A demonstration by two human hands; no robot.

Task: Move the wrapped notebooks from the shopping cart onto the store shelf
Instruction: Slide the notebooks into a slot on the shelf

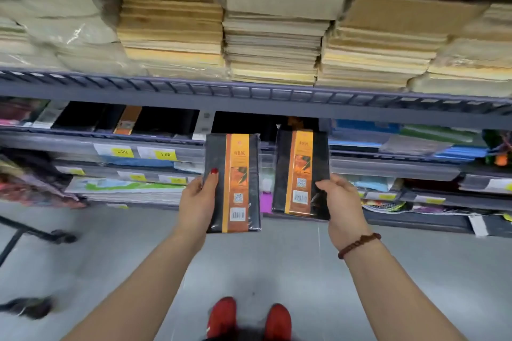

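Observation:
I hold two black wrapped notebooks with orange bands, one in each hand, in front of the store shelf (249, 104). My left hand (198, 202) grips the left notebook (246, 183) by its lower left edge, thumb on the cover. My right hand (342, 202) grips the right notebook (318, 174) by its lower right corner. The right notebook's top edge reaches the dark shelf gap (243, 122) where more black notebooks (163, 119) lie. The left notebook sits slightly lower and nearer to me. Only part of the shopping cart frame (30, 232) shows at the far left.
Stacks of tan paper pads (271, 36) fill the upper shelf. Lower shelves hold coloured notebooks (415, 138) and yellow price tags (164, 154). The grey floor (277, 271) and my red shoes (221, 315) are below. A cart wheel (63, 237) stands left.

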